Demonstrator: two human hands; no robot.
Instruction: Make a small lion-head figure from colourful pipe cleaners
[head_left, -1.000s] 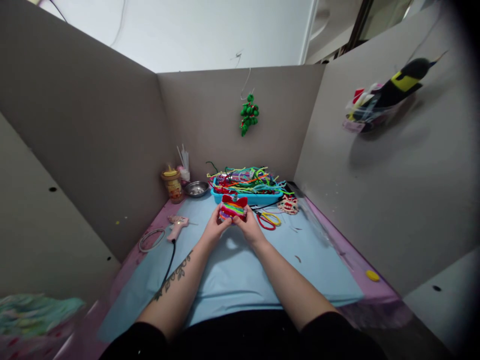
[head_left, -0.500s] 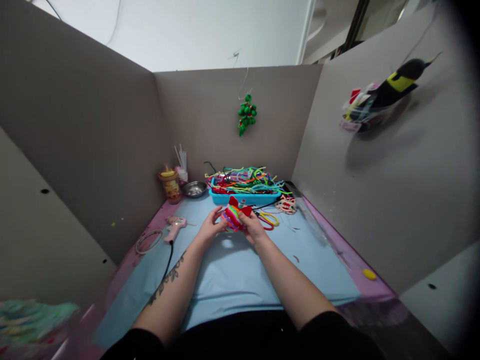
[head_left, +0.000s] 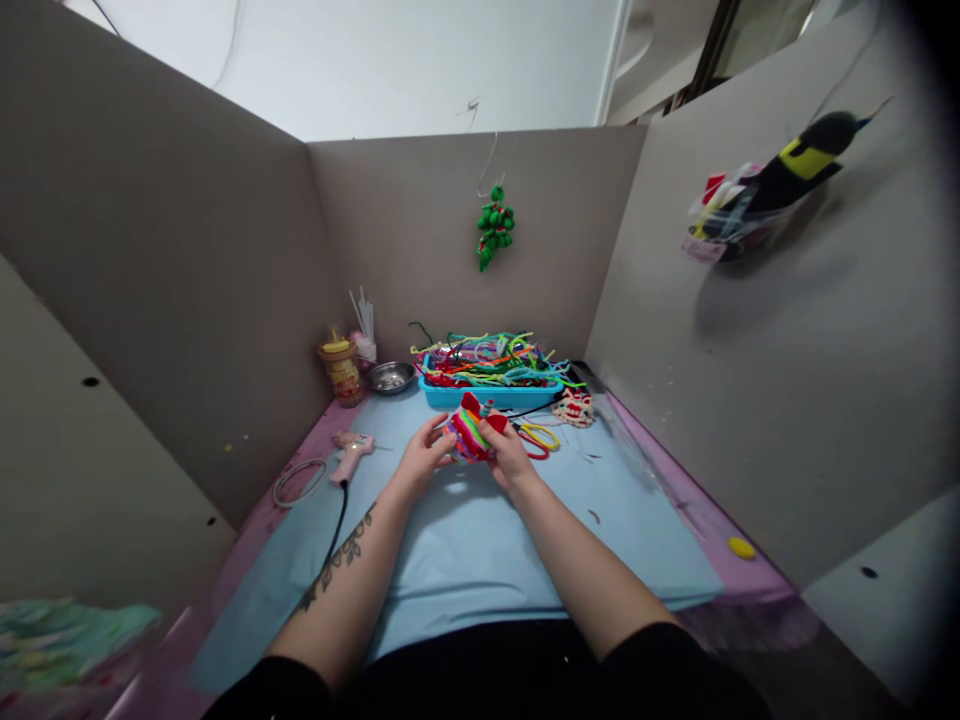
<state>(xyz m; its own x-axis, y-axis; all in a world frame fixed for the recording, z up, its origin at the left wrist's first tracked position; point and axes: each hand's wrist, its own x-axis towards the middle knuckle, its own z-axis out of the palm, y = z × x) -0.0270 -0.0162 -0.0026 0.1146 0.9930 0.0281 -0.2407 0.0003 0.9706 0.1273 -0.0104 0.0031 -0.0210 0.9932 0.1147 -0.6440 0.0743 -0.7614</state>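
Observation:
A small rainbow-striped craft piece (head_left: 469, 438), made of what look like fuzzy pipe cleaners with two red ear-like flaps on top, is held between my hands above the blue table cover. My left hand (head_left: 426, 456) grips its left side, thumb toward the front. On its right side my right hand (head_left: 506, 452) is closed, with the thumb near the right red flap. The underside of the piece is partly hidden by my fingers. Just right of my right hand lie scissors (head_left: 541, 437) with red and yellow handles.
Behind my hands stands a blue basket (head_left: 491, 397) heaped with pipe cleaners. A pink glue gun (head_left: 352, 458) lies at left, below a metal bowl (head_left: 391, 378) and a yellow-lidded cup (head_left: 343, 372). Grey panels enclose the table; a green ornament (head_left: 495, 228) hangs at the back.
The striped piece is turned slightly in my hands, so a bit more of its striped front shows. Both hands stay on it in nearly the same place.

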